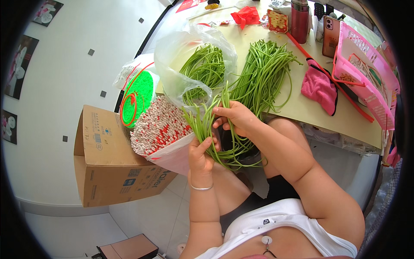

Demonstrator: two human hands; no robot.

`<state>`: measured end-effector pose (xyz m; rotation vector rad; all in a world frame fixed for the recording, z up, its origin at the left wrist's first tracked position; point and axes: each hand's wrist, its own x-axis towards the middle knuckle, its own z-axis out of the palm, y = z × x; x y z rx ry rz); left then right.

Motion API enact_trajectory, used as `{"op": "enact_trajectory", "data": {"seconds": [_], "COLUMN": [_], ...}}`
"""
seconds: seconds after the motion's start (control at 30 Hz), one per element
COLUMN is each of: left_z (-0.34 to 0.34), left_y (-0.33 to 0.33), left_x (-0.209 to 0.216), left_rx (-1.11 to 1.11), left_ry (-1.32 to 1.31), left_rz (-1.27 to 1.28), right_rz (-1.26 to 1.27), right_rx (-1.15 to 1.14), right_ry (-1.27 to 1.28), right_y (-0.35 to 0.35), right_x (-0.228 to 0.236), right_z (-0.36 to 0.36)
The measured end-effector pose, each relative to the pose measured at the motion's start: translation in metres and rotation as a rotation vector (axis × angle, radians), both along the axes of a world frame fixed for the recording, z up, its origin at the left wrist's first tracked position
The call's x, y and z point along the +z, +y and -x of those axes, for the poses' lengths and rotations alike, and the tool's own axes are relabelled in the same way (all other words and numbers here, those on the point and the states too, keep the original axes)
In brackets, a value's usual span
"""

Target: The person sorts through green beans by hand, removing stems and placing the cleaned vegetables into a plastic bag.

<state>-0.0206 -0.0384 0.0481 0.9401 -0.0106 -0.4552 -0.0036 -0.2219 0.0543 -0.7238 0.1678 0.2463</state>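
Note:
My left hand (201,157) is closed round a loose handful of long, thin green stalks (200,125), at the table's near edge above my lap. Up and to the right of it, my right hand (236,117) pinches stalks of the same handful between thumb and fingers; some ends droop in a loop below. On the table just beyond lies a thick bunch of green stalks (263,73). More stalks (206,64) lie in an open clear plastic bag (166,49) to its left. The exact kind of vegetable cannot be made out.
Left of my hands stand a bag packed with red-and-white sticks (159,125), a bright green bundle (140,97) and a cardboard box (116,149). On the table's right are a pink basket (366,73), a phone (330,36), a pink cloth (320,86) and a red flask (299,21).

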Motion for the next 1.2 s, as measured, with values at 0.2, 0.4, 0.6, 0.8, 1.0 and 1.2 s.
{"op": "enact_trajectory", "data": {"seconds": [0.2, 0.4, 0.6, 0.8, 1.0, 1.2], "left_z": [0.0, 0.001, -0.001, -0.003, -0.004, -0.002], "left_y": [-0.003, -0.007, -0.002, -0.001, -0.002, -0.006], "left_x": [-0.003, 0.001, -0.005, -0.008, -0.01, -0.004], "left_rx": [0.008, 0.033, 0.02, 0.032, 0.029, -0.024], "left_ry": [-0.002, -0.04, 0.018, -0.024, -0.041, -0.088], "left_rz": [0.016, 0.006, 0.053, 0.036, 0.038, 0.042], "right_rz": [-0.084, 0.003, -0.118, -0.153, -0.173, -0.052], "right_rx": [-0.022, 0.004, 0.006, 0.026, 0.038, 0.006], "right_ry": [-0.026, -0.06, 0.072, 0.165, 0.113, 0.051], "right_y": [0.004, 0.002, 0.002, 0.01, 0.014, 0.013], "right_x": [-0.008, -0.005, -0.002, 0.002, -0.008, -0.005], "right_z": [-0.003, -0.002, -0.002, 0.001, 0.004, 0.002]}}
